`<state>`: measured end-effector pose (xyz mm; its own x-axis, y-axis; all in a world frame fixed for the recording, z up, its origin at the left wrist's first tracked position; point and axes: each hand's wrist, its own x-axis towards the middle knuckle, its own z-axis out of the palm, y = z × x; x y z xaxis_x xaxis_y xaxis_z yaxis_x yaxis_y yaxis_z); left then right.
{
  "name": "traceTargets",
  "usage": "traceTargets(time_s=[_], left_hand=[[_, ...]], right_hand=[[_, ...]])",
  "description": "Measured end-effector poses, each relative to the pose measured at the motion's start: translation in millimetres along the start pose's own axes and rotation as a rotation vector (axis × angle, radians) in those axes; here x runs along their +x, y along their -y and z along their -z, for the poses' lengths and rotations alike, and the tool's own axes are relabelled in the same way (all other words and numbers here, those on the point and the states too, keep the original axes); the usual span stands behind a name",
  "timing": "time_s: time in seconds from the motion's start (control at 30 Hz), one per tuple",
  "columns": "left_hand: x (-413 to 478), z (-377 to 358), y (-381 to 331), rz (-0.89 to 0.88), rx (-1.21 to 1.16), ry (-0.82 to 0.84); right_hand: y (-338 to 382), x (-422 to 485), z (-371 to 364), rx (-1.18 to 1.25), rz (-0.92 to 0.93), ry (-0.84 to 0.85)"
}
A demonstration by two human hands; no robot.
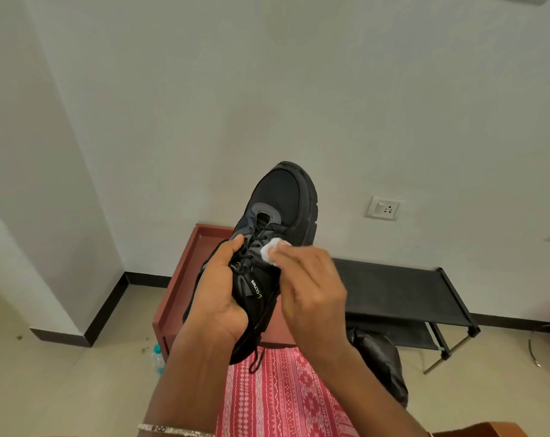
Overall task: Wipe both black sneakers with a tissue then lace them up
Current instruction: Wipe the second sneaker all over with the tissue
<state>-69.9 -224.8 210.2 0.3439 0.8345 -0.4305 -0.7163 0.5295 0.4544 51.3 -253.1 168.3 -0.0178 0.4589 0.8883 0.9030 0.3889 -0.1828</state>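
Observation:
A black sneaker (283, 200) is held up in front of me, toe pointing away and up, its black laces loose over the tongue. My left hand (220, 298) grips it around the heel and collar from the left. My right hand (311, 279) presses a small white wad of tissue (271, 251) against the sneaker's right side near the eyelets. A dark shape on the floor at the right (377, 357) may be the second sneaker; I cannot tell for sure.
A red-brown low table (179, 279) stands below the shoe against the wall. A black fabric shoe rack (399, 291) sits to the right. A plastic water bottle (157, 357) lies on the floor at the left. Red patterned cloth (283, 398) covers my lap.

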Motion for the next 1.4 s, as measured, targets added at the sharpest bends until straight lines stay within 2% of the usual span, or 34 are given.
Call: traceTargets(time_s=[0.13, 0.23, 0.37, 0.53, 0.63, 0.87, 1.17, 1.4], left_hand=[[1.5, 2.7, -0.6, 0.000, -0.001, 0.005], [3.5, 3.3, 0.1, -0.013, 0.023, 0.012], [3.9, 4.2, 0.0, -0.009, 0.018, 0.058], [6.1, 7.2, -6.8, 0.028, -0.034, 0.084], [8.0, 8.6, -6.7, 0.040, -0.053, 0.087], [6.4, 9.6, 1.0, 0.071, -0.006, 0.118], [5.1, 14.0, -6.5, 0.180, -0.180, 0.206], [2.4, 10.3, 5.2, 0.150, -0.118, 0.226]], right_hand=[[-16.4, 17.5, -1.0, -0.040, 0.046, 0.016], [-39.2, 43.2, 0.0, -0.068, -0.058, -0.082], [-38.0, 42.2, 3.6, -0.043, -0.252, -0.119], [-3.6, 2.3, 6.1, 0.026, -0.149, -0.051], [-10.6, 7.2, 4.8, 0.030, -0.159, -0.016], [-27.8, 52.5, 5.1, -0.012, -0.233, -0.087], [5.5, -18.4, 10.3, 0.028, -0.107, -0.080], [-20.3, 43.4, 9.4, -0.024, -0.174, -0.102]])
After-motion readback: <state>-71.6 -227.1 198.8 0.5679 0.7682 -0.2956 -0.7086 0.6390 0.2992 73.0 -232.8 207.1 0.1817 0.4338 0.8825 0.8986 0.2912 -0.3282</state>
